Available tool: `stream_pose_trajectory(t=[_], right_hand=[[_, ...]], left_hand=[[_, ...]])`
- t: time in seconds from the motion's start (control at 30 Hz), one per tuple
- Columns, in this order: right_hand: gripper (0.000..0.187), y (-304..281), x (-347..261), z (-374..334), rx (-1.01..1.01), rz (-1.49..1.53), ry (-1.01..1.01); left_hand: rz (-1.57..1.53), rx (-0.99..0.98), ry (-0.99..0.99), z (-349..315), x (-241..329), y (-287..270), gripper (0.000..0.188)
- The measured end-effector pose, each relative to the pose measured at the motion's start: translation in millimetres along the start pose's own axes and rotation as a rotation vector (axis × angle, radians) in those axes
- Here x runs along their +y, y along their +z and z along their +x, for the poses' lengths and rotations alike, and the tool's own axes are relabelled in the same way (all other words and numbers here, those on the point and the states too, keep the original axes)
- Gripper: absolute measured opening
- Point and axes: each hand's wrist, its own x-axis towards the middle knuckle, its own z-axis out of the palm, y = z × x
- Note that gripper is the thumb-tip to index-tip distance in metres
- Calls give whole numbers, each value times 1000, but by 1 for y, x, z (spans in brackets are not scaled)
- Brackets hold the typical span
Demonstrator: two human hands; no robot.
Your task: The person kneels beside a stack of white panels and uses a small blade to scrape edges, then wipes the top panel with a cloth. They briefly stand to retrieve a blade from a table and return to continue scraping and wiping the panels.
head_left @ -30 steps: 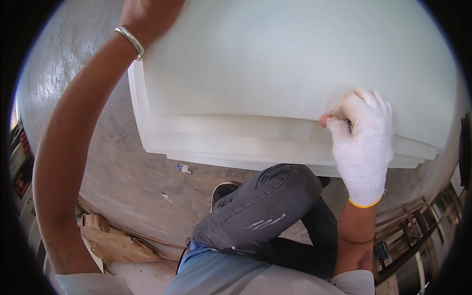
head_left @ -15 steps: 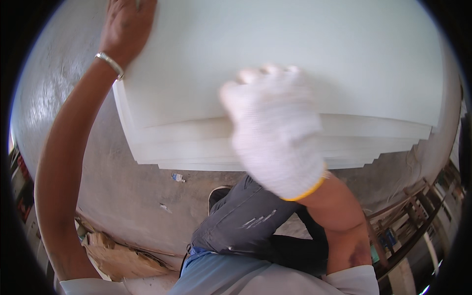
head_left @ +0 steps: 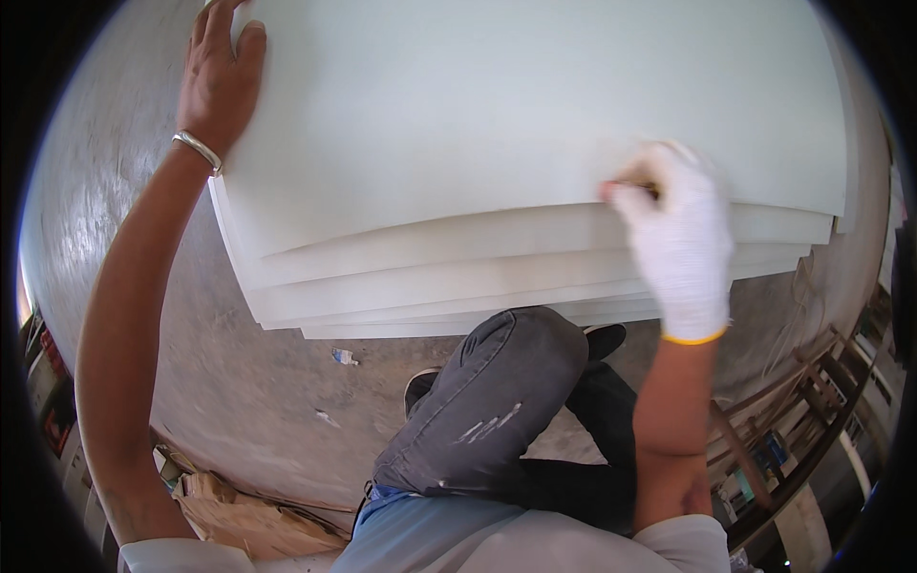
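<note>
A stack of large pale white sheets fills the upper middle, its near edges stepped like stairs. My bare left hand, with a silver bracelet on the wrist, lies at the left edge of the top sheet. Its thumb is apart from the fingers, whose tips pass partly out of view at the top. My right hand wears a white knitted glove with a yellow cuff. It is curled over the near right part of the top sheet, thumb and fingers drawn together. Whatever they may hold is hidden and blurred.
Grey concrete floor surrounds the stack, with a small scrap of litter on it. Brown cardboard lies at the lower left. A wooden frame stands at the lower right. My bent knee is close to the stack's near edge.
My right hand has swept to the right across the top sheet and turned, showing the thumb side. My left hand has shifted slightly left and down.
</note>
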Motion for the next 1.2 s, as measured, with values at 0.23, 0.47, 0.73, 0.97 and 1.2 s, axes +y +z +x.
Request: stream_pose_trajectory(t=[0.23,0.47,0.73,0.97,1.2], right_hand=[[7,-17,47,2,11,24,-57],[6,-7,22,3,40,-68,-181],[2,0,8,-3,15,-60,-267],[4,-14,15,-4,-56,86,-15],[5,-1,-3,-7,-83,13,-107]], left_hand=[[14,-23,-55,2,10,-2,49],[-46,-28,-42,-1,15,-6,48],[-11,-10,-78,3,23,-6,46],[-13,-32,-109,0,22,-7,46],[38,-60,-155,0,23,-8,45]])
